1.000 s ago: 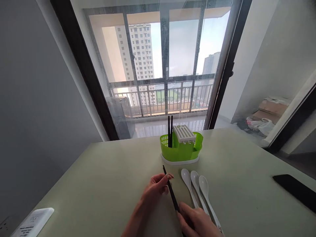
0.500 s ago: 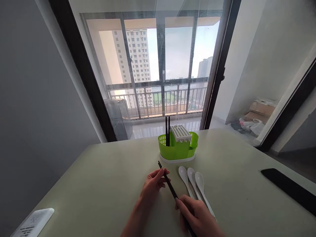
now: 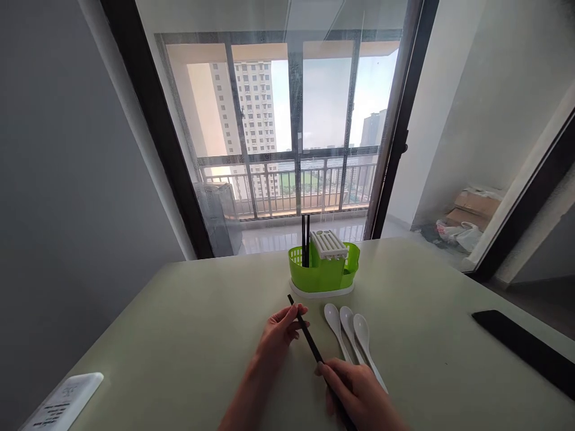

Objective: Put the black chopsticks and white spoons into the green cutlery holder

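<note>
A white flat object with dark markings (image 3: pixel 67 398) lies at the near left edge of the counter (image 3: pixel 188 323). To its right, well apart, is the left hand (image 3: pixel 279 332): thumb and forefinger pinch the black chopsticks (image 3: pixel 309 340) near their far end, and the remaining fingers are loosely curled. The chopsticks are held at a slant over the counter, far end to the left, near end to the right.

Beyond the hands stands the green utensil holder (image 3: pixel 318 279) on its white base. Two or more upright sticks (image 3: pixel 306 239) occupy its left compartment; a white slotted cover (image 3: pixel 329 244) tops the middle section.

Three white spoons (image 3: pixel 347 319) lie side by side in front of the holder, bowls toward it. The right hand (image 3: pixel 354 386) is just beside their handles, fingers closed around the chopsticks' lower portion. A long black object (image 3: pixel 521 344) lies at the far right.
</note>
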A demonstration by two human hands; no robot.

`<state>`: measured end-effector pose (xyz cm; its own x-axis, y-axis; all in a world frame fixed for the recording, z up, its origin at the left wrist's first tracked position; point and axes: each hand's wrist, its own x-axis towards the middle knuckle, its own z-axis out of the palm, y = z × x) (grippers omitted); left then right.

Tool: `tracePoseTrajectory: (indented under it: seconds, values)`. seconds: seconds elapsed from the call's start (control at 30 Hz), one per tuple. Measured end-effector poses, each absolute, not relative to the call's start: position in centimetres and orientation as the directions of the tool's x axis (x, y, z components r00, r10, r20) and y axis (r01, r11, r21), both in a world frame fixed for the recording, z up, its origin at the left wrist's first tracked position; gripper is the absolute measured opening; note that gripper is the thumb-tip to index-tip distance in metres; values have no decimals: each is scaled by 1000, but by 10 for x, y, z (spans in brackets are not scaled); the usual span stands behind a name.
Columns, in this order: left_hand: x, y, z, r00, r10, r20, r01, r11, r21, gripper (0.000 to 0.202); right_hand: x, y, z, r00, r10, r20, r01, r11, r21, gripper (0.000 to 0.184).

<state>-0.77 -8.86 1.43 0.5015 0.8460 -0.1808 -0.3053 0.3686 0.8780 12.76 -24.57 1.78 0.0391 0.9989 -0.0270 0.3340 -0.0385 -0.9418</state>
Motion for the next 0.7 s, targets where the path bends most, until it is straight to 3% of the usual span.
tracePoseTrajectory:
  seconds: [0.7]
  values:
    - [-9, -86, 16, 485, 860, -161, -330, 350, 877, 47, 144, -247, 26, 97, 990, 106, 458, 50, -888, 47]
